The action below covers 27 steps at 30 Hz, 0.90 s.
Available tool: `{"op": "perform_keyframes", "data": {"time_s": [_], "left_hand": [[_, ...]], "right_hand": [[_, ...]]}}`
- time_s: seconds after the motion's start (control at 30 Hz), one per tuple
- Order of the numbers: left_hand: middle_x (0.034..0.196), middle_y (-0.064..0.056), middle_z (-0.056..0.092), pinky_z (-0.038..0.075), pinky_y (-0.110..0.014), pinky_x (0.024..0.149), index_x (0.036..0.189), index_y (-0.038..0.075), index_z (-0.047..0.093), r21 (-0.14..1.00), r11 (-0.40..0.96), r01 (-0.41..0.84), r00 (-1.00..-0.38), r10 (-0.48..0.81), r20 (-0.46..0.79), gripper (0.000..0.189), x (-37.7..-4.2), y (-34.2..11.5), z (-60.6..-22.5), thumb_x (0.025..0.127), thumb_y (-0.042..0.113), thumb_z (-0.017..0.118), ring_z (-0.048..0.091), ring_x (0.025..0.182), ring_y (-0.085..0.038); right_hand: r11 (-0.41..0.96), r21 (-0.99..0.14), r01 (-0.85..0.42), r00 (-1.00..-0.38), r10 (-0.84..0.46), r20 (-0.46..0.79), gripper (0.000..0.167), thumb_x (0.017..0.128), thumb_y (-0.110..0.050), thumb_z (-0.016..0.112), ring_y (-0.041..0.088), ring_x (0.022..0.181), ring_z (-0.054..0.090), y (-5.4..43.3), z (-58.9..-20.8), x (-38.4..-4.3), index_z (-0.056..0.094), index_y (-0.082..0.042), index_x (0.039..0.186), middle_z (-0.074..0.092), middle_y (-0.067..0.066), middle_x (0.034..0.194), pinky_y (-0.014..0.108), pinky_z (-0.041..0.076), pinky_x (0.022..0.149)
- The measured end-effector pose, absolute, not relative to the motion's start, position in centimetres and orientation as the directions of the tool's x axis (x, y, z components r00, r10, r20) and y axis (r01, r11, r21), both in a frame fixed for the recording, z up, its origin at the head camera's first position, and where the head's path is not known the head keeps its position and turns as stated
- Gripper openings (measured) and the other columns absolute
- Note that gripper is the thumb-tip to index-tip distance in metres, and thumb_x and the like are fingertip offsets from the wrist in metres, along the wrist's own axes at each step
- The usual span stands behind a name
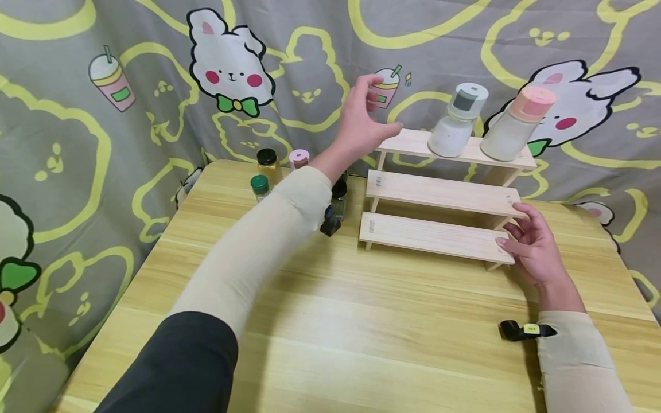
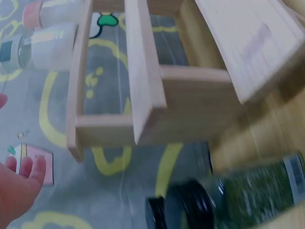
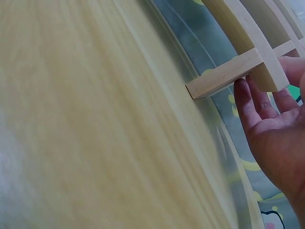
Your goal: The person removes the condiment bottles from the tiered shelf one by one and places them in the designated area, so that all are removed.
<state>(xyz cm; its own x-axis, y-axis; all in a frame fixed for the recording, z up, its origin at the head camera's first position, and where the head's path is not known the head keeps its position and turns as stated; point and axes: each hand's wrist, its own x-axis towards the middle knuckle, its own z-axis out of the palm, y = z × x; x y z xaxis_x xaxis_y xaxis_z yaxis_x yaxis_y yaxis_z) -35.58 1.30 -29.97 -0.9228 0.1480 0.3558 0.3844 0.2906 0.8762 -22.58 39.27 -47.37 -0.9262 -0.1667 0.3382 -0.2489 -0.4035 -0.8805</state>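
Note:
A three-tier wooden shelf rack (image 1: pixel 439 235) stands on the table. On its top tier are two shakers, one with a grey-and-white cap (image 1: pixel 451 132) and one with a pink cap (image 1: pixel 508 135). My left hand (image 1: pixel 361 117) is raised beside the top tier's left end, thumb and fingers spread apart with nothing between them. At the rack's right end my right hand (image 1: pixel 537 246) grips the lower tiers, its thumb on the bottom board and the index finger at the middle board's edge. In the right wrist view, fingers (image 3: pixel 247 102) reach under the wooden end.
Left of the rack, partly behind my left sleeve, stand a black-capped jar (image 1: pixel 267 163), a green-capped jar (image 1: pixel 260 184), a pink-lidded jar (image 1: pixel 299 157) and a black-capped jar of dark green flakes (image 2: pixel 257 195). A patterned curtain (image 1: pixel 310 69) hangs behind the table (image 1: pixel 330 344).

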Motion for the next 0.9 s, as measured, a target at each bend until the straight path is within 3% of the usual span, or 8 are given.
{"op": "perform_keyframes", "data": {"time_s": [0.47,0.9], "left_hand": [[0.128,0.002,0.047,0.042,-0.016,0.086,0.145,0.024,0.04,0.882,0.342,0.325,-0.937,0.242,0.252,0.086,-36.1,6.8,-29.5,0.074,0.022,0.089,0.05,0.114,-0.012],[0.122,0.007,0.047,0.04,-0.017,0.084,0.143,0.026,0.039,0.848,0.388,0.361,-0.919,0.299,0.255,0.089,-36.1,10.5,-30.0,0.07,0.027,0.091,0.043,0.108,-0.001]], "right_hand": [[-0.396,-0.884,-0.249,-0.93,-0.158,0.333,0.081,0.08,0.041,0.035,0.023,0.111,0.057,39.4,-47.4,-22.7,0.037,-0.002,0.147,0.054,0.013,0.129,0.031,0.057,0.079],[-0.415,-0.877,-0.244,-0.93,-0.156,0.332,0.08,0.079,0.042,0.034,0.025,0.113,0.057,39.4,-47.5,-22.8,0.038,-0.002,0.146,0.054,0.014,0.129,0.032,0.057,0.08]]}}
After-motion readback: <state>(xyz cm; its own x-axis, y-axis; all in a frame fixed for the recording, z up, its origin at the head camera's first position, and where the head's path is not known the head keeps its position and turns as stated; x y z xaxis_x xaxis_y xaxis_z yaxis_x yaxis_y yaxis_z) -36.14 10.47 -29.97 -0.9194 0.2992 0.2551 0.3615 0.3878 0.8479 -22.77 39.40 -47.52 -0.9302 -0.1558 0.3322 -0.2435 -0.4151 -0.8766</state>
